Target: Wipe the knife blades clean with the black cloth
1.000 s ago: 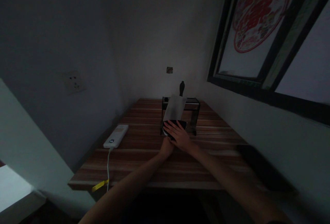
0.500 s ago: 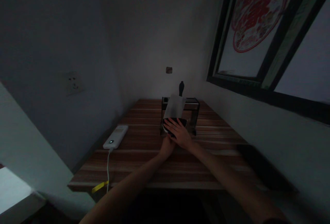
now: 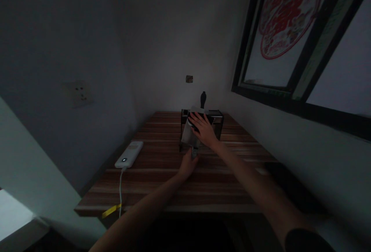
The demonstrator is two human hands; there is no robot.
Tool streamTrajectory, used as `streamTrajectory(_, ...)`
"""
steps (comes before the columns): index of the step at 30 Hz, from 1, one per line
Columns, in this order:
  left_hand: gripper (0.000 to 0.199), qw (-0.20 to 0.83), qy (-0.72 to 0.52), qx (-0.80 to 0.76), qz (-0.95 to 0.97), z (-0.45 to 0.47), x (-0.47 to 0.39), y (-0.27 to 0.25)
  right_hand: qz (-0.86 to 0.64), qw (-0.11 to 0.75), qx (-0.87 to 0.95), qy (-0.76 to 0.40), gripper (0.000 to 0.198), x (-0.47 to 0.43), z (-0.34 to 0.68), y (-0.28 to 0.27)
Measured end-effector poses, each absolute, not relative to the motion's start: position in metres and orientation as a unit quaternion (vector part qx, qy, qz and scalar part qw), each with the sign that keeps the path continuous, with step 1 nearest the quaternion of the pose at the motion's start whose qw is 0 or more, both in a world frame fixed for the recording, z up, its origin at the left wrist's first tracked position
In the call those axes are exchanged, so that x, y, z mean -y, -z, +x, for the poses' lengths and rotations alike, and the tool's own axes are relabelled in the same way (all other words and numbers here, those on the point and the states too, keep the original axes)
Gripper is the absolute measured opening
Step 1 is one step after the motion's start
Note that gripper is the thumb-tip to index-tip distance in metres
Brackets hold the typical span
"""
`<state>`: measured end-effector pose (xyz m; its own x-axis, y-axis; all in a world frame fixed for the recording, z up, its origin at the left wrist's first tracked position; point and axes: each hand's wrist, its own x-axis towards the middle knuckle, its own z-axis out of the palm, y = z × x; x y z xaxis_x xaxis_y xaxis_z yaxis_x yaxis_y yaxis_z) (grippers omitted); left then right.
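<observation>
A broad pale-grey cleaver blade [image 3: 188,135] stands tilted over the table, its upper end in front of a rack. My left hand [image 3: 188,164] is closed around its grip, of which a short grey part shows above the fingers. My right hand [image 3: 204,130] lies across the upper blade, pressing a dark cloth [image 3: 210,118] with a light edge against it. Its fingers are stretched and slightly spread over the cloth. Behind the blade stands the metal-framed knife rack [image 3: 221,117], with a black knife handle [image 3: 203,99] rising from it. Dim light blurs the details.
The wood-striped table [image 3: 162,182] reaches back into a corner. On its left lies a white power bank [image 3: 129,154] with a white cable and a yellow tag [image 3: 111,211]. A dark flat object [image 3: 292,186] lies along the right edge, below a framed window [image 3: 278,89].
My right hand and the dark cloth have slid up the blade, from near the grip to its upper part. The lower blade now shows. My left hand has stayed nearly in place.
</observation>
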<state>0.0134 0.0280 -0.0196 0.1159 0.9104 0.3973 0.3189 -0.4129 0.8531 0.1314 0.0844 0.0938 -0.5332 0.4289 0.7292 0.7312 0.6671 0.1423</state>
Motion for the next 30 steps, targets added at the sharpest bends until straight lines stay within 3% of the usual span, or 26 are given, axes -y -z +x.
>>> streamTrajectory(14,0.029,0.294,-0.505,-0.433,0.686,0.014,-0.031,0.023,-0.387,0.393,0.806,0.216,0.046,-0.097,0.124,-0.120)
streamTrajectory(30,0.030,0.308,-0.494,-0.446,0.680,0.014,-0.032,0.023,-0.357,0.345,0.845,0.197,0.051,-0.064,0.120,-0.076)
